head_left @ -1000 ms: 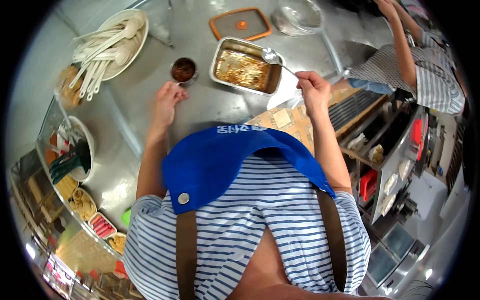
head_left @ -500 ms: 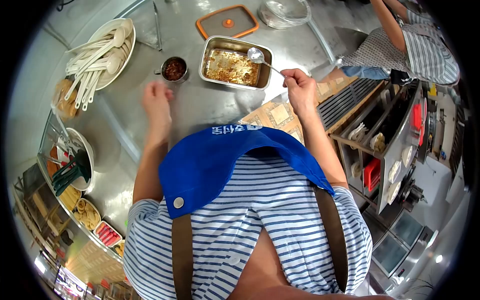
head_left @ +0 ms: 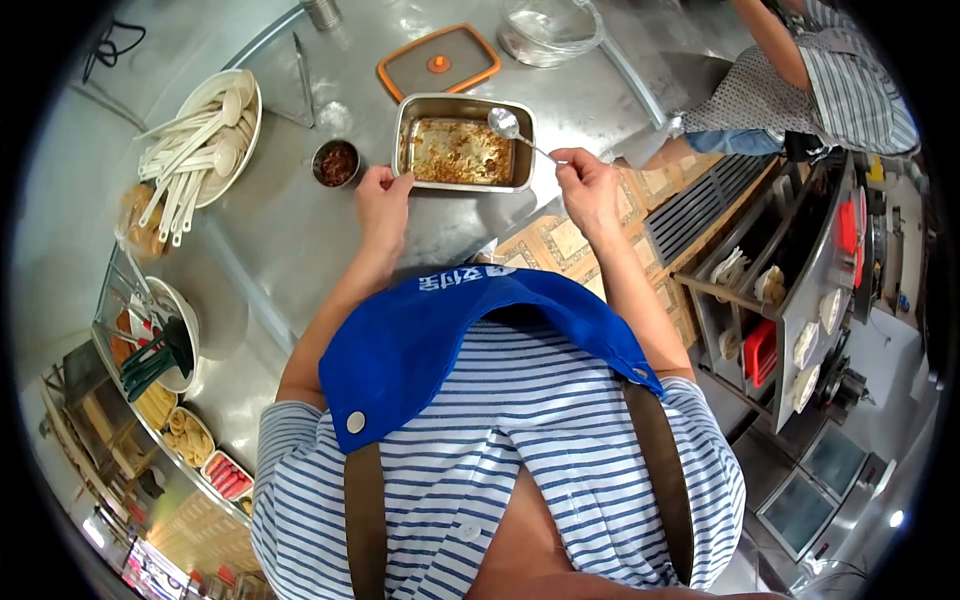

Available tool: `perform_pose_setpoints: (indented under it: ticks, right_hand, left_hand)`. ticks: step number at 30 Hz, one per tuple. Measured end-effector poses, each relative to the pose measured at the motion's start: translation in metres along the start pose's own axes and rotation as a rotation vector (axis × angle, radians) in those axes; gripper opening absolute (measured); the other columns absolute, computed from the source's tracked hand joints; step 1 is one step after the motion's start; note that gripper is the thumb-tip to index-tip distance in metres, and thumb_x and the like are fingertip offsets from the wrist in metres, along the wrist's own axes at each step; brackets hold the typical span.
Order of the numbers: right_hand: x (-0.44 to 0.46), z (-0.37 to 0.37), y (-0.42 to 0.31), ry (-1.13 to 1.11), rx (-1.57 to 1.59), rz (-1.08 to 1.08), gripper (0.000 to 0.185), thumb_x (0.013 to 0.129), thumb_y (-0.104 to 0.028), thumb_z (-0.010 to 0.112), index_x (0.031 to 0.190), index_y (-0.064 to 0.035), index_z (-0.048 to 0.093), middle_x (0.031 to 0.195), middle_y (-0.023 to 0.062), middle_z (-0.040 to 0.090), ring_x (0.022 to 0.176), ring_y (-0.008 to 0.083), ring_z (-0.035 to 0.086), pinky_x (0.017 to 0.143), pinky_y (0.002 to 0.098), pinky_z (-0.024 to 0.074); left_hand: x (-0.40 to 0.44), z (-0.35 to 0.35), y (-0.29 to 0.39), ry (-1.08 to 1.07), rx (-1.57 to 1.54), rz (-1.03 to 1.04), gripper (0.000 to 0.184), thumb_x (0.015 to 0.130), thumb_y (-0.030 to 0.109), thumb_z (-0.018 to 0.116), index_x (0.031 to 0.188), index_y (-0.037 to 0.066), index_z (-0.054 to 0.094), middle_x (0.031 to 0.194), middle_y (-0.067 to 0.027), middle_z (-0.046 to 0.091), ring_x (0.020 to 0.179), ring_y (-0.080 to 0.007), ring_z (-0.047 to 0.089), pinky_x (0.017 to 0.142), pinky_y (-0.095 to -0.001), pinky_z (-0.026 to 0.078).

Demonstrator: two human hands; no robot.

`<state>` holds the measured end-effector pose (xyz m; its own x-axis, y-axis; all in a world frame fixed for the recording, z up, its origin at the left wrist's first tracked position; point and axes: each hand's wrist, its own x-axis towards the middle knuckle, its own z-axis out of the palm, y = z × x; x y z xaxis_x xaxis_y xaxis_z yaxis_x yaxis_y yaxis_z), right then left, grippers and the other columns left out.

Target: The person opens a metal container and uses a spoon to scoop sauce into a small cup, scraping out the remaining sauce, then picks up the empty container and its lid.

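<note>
Pinched metal spoon in right hand, over steel pan near edge of bench; pinched pan's near-left corner with left hand. Risked spilling oily-looking residue by tilting pan.

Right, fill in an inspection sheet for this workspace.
Surface: shiny metal table.
Job's things: open pan with brown bits inside; cup of dark contents nearby.
Clutter: orange-rimmed lid beyond the pan; tongs; clear bowl; heaped white ladles.
Grips: right grip holds a spoon over the pan; left grip at the pan's near-left corner, hold unclear.
Cables: dark looped cord, upper left.
Surroundings: another person and tiled floor at right.
</note>
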<state>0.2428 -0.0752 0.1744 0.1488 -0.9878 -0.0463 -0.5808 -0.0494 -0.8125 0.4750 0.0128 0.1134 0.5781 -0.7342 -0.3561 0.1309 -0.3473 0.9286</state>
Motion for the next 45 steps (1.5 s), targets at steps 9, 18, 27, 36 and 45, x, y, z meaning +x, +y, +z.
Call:
perform_pose_setpoints:
  ticks: [9,18,27,36,45]
  right_hand:
    - [0.009,-0.003,0.012,-0.076,-0.171,-0.042,0.015,0.075,-0.014,0.055,0.083,-0.0037,0.063,0.064,0.0162,0.060,0.064,0.0314,0.060,0.063,0.0386,0.0464]
    - [0.017,-0.007,0.010,-0.208,0.087,0.020,0.011,0.079,-0.007,0.054,0.085,0.0007,0.057,0.069,0.0144,0.061,0.065,0.0285,0.061,0.061,0.0348,0.0466]
    - [0.040,-0.006,-0.062,-0.276,-0.011,-0.353,0.006,0.082,-0.006,0.053,0.085,-0.0003,0.055,0.064,0.0084,0.056,0.057,0.0179,0.054,0.055,0.0290,0.0435]
    - [0.061,0.073,-0.124,-0.269,-0.091,-0.727,0.007,0.083,-0.009,0.052,0.086,-0.0040,0.051,0.068,0.0142,0.059,0.063,0.0333,0.057,0.056,0.0417,0.0433]
    - [0.043,0.118,-0.169,-0.141,-0.260,-1.160,0.013,0.077,-0.007,0.057,0.089,-0.0106,0.055,0.066,0.0075,0.059,0.059,0.0292,0.058,0.051,0.0389,0.0438]
  left_hand:
    - [0.008,-0.002,0.022,-0.331,-0.456,-0.319,0.009,0.077,0.001,0.056,0.074,0.006,0.048,0.073,-0.0048,0.054,0.069,-0.0178,0.056,0.069,-0.0402,0.050]
    - [-0.009,-0.006,0.027,-0.287,-0.474,-0.174,0.032,0.074,-0.004,0.047,0.105,0.003,0.043,0.097,-0.0130,0.055,0.084,-0.0242,0.058,0.074,-0.0427,0.050]
    - [-0.014,-0.046,0.061,-0.424,-0.591,-0.033,0.059,0.067,0.005,0.056,0.124,0.002,0.039,0.106,-0.0107,0.054,0.088,-0.0221,0.058,0.073,-0.0351,0.051]
    - [-0.008,-0.117,0.085,-0.288,-0.750,0.269,0.052,0.078,0.021,0.052,0.124,0.000,0.037,0.112,-0.0153,0.055,0.095,-0.0261,0.060,0.077,-0.0405,0.053]
    - [-0.012,-0.184,0.065,-0.171,-0.806,0.266,0.051,0.082,0.027,0.050,0.119,-0.007,0.042,0.111,-0.0210,0.055,0.098,-0.0299,0.059,0.081,-0.0440,0.052]
